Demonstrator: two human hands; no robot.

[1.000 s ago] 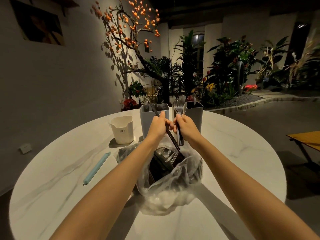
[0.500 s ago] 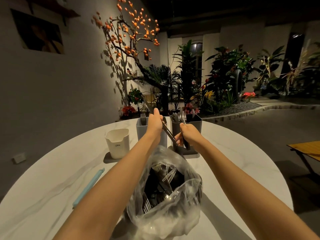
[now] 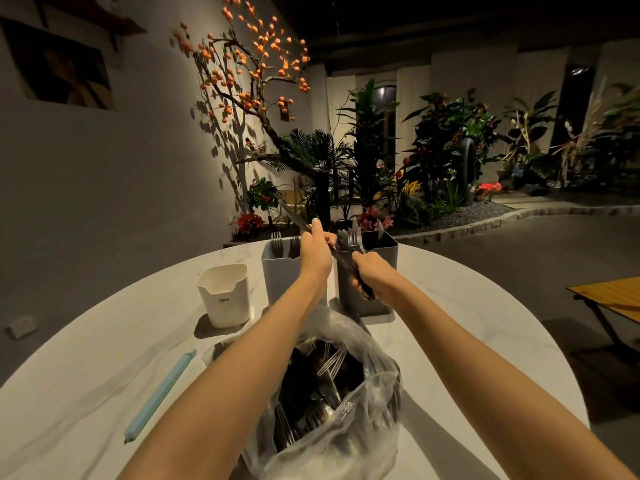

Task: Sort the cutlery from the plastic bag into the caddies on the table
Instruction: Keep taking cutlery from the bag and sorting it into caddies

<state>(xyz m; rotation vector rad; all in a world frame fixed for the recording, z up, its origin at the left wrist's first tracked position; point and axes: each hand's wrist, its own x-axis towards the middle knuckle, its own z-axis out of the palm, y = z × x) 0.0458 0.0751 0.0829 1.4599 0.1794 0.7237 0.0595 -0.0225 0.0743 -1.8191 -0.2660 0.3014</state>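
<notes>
A clear plastic bag [image 3: 332, 434] full of dark-handled cutlery stands open on the white table [image 3: 86, 382] close to me. Behind it stand a light grey caddy [image 3: 277, 275] with forks and a dark grey caddy [image 3: 382, 268] with several pieces. My left hand [image 3: 315, 254] grips a long knife [image 3: 289, 211] whose blade slants up to the left, above the light grey caddy. My right hand [image 3: 369, 271] holds a bundle of dark handles [image 3: 351, 242] in front of the dark grey caddy, tips pointing up.
A white caddy [image 3: 225, 296] stands left of the grey ones. A pale blue bag clip [image 3: 161, 396] lies on the table's left part. Plants and a small orange-fruited tree fill the background beyond the table; a wooden table edge [image 3: 609, 296] shows at right.
Both hands have risen from the bag's mouth and moved away from me to the grey caddies, carrying the knife and the bundle. The view has shifted, so the bag sits lower in frame.
</notes>
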